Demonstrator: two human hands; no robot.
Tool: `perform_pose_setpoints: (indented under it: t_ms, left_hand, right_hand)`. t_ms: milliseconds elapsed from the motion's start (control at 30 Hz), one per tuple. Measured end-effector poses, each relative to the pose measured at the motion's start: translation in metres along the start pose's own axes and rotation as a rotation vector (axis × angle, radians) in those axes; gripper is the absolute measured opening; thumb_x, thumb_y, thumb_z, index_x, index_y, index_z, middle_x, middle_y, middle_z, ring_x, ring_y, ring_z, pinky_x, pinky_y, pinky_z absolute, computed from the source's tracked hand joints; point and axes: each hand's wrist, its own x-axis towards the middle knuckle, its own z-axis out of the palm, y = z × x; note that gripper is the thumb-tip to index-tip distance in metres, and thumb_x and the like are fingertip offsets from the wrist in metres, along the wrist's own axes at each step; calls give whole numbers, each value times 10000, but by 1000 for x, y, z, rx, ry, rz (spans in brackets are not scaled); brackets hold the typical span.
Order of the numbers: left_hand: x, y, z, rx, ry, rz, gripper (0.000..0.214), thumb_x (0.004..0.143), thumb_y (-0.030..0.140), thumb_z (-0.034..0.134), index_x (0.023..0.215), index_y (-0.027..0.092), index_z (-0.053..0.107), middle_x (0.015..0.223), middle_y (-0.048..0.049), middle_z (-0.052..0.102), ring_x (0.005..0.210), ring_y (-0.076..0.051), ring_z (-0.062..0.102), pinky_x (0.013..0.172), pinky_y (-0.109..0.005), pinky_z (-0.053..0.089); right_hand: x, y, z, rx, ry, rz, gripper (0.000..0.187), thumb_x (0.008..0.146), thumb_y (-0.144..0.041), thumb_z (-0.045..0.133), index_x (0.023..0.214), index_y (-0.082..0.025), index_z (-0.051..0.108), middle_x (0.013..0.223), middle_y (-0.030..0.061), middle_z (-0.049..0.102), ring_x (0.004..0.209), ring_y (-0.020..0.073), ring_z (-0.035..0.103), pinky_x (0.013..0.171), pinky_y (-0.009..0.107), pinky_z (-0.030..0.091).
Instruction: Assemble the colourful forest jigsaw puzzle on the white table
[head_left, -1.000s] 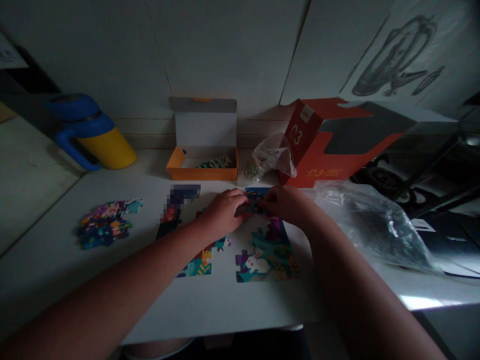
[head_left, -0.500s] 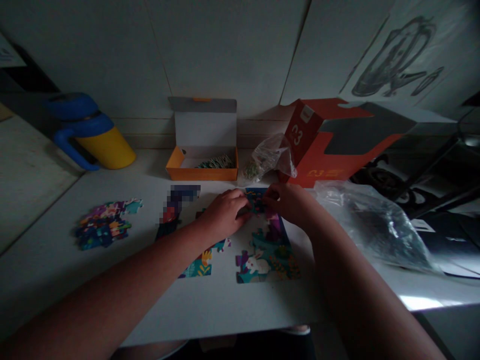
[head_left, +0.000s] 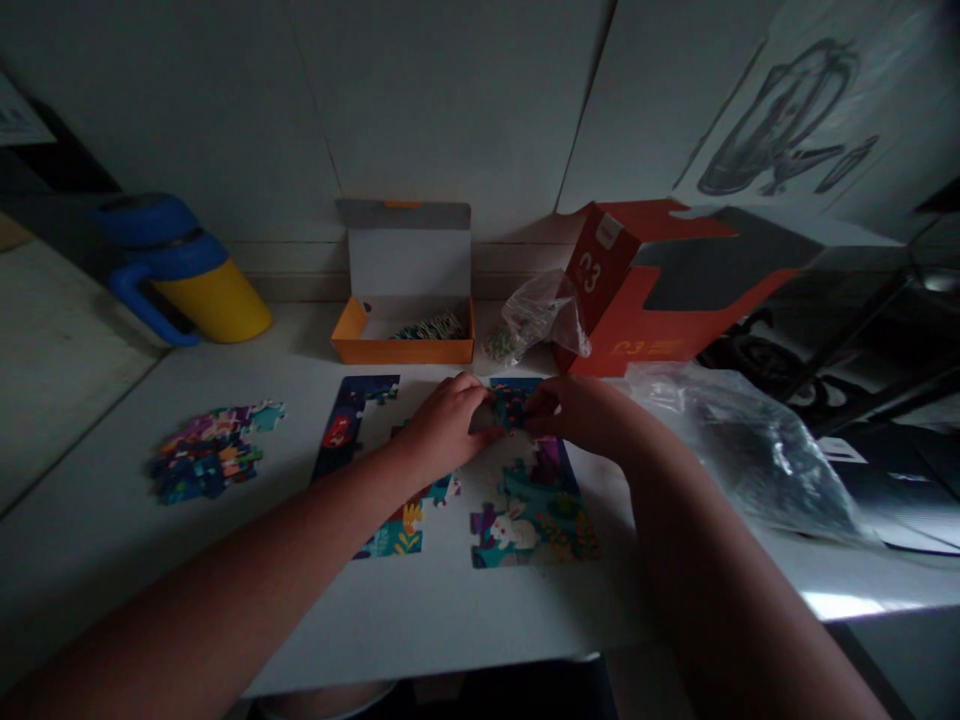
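Observation:
My left hand (head_left: 448, 425) and my right hand (head_left: 574, 412) face each other over the upper right of a partly assembled jigsaw puzzle. Between them lies a dark blue puzzle piece (head_left: 510, 405); the fingers of both hands are closed at its edges, partly hiding it. Below, a joined right-hand section with a white rabbit (head_left: 514, 532) rests flat on the table. The left-hand section (head_left: 341, 425) shows a red figure on dark blue, and my left forearm covers part of it. A heap of loose puzzle pieces (head_left: 206, 455) is at the left.
Behind the puzzle stands an open orange box (head_left: 405, 350) with cards or pieces inside. Beside it are a crumpled clear bag (head_left: 536, 315) and a large red box (head_left: 675, 300). A blue and yellow mug (head_left: 214, 295) is at the back left; a plastic bag (head_left: 750, 460) lies at the right.
Both hands stay at the upper right of the puzzle, with only small finger movements. The view has shifted slightly; the loose pieces have not visibly moved.

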Motion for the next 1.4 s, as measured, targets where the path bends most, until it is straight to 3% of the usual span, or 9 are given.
perform_pose_setpoints:
  t_ms: [167, 367, 467, 633, 833, 967, 1100, 1400]
  left_hand:
    - [0, -1, -3, -60, -5, -12, 330, 853, 288, 882, 1108, 174, 706, 1211, -123, 683, 1178, -299, 652, 1051, -463, 543]
    - [0, 0, -6, -213, -51, -76, 353, 862, 153, 822, 1173, 218, 668, 1116, -60, 747, 1043, -252, 702, 927, -406, 559]
    - [0, 2, -7, -247, -75, -77, 356, 881, 128, 770, 1207, 229, 670, 1051, -39, 762, 984, -237, 716, 873, -378, 559]
    - [0, 4, -8, -285, -21, -111, 383, 901, 82, 678, 1257, 223, 659, 1038, -38, 768, 924, -211, 727, 844, -359, 561]
    - [0, 4, -8, -276, 16, -132, 298, 922, 90, 625, 1177, 224, 700, 1070, -45, 789, 930, -206, 742, 840, -353, 573]
    - [0, 5, -7, -231, 2, -101, 223, 939, 122, 641, 1127, 217, 715, 1083, -56, 788, 962, -222, 741, 859, -368, 578]
    - [1, 6, -7, -203, -18, -62, 200, 937, 105, 643, 1095, 203, 717, 1107, -72, 779, 1036, -242, 725, 917, -397, 569]
    - [0, 7, -8, -371, 17, -133, 281, 925, 176, 719, 1201, 220, 700, 1077, -46, 778, 898, -203, 706, 821, -354, 564]
  right_hand:
    - [-1, -1, -1, -26, -21, -12, 115, 811, -306, 805, 861, -226, 738, 786, 16, 771, 722, 198, 691, 602, 290, 408]
    - [-8, -6, -6, 11, -16, -145, 333, 810, -371, 827, 1063, -210, 684, 966, 51, 783, 764, 185, 668, 621, 278, 420]
    - [-9, -10, -6, 73, -53, -186, 260, 888, -395, 759, 1069, -219, 697, 960, 42, 791, 764, 177, 683, 634, 273, 441]
    - [0, -5, 1, 227, -102, -118, 48, 920, -248, 684, 947, -208, 679, 850, 44, 800, 737, 182, 735, 632, 262, 499]
    - [6, 14, 11, 484, -151, 61, 272, 910, -293, 729, 1145, -223, 612, 889, 79, 822, 697, 224, 776, 583, 299, 590]
    - [5, 9, 11, 347, -157, 113, 128, 984, -347, 651, 986, -219, 658, 752, 69, 801, 613, 207, 755, 528, 280, 559]
    - [3, -2, 6, 196, -162, 132, 308, 1013, -341, 604, 731, -224, 650, 676, 67, 771, 572, 189, 725, 542, 280, 531]
    - [-4, -17, 0, 339, -31, -102, 196, 1002, -374, 617, 882, -220, 632, 702, 14, 751, 566, 142, 650, 528, 241, 439]
